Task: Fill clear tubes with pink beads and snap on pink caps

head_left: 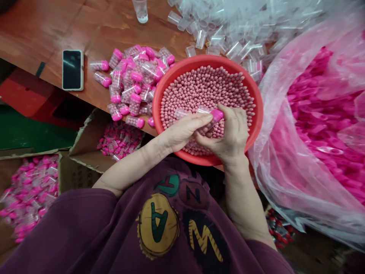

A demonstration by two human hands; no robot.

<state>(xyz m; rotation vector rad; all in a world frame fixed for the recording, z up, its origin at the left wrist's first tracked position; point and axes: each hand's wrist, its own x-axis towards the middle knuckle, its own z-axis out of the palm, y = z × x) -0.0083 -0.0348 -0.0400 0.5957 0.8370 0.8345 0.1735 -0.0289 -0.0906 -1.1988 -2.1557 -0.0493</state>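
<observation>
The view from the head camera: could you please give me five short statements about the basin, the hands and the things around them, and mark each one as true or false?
1. A red basin holds many small pink pieces. True.
2. The left hand and the right hand are both over the basin. True.
3. The right hand touches a green cap. False: it touches a pink cap.
4. A phone lies on the table, to the left of the pile of capped containers. True.
5. This pile is to the right of the basin. False: it is to the left of it.
</observation>
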